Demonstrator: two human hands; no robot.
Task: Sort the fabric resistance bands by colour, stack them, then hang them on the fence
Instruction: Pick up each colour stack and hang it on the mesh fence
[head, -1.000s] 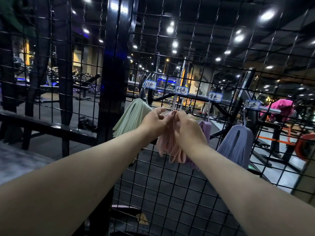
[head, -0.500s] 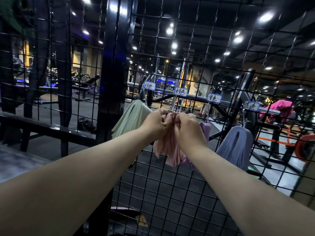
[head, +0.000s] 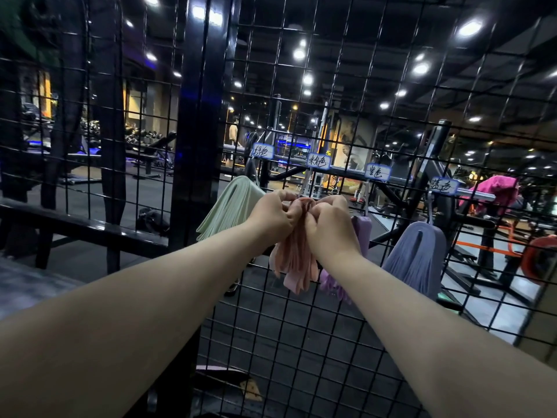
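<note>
Little has changed over the last second: our left hand (head: 272,217) and right hand (head: 330,229) stay side by side and almost touching, both pinching the top of the pink bands (head: 297,260). The fingers are now bunched a little tighter at the loop end. The stack hangs from our grip against the wire fence (head: 331,342), with its tails fanned out below. We judge that the pink stack is being worked onto its hook. The hook itself is hidden behind our fingers, so we cannot tell whether the loops are already on it. The green bands (head: 229,209) hang to the left, the purple bands (head: 361,233) just behind our right hand, and the blue bands (head: 419,257) further right, so pink looks like the last colour to hang. Four handwritten tags are fixed to the mesh, one above each place. The green label (head: 263,151) reads 绿色, the pink label (head: 319,161) 粉色, the purple label (head: 377,171) 紫色 and the blue label (head: 443,186) 蓝色. We see no brand names.
</note>
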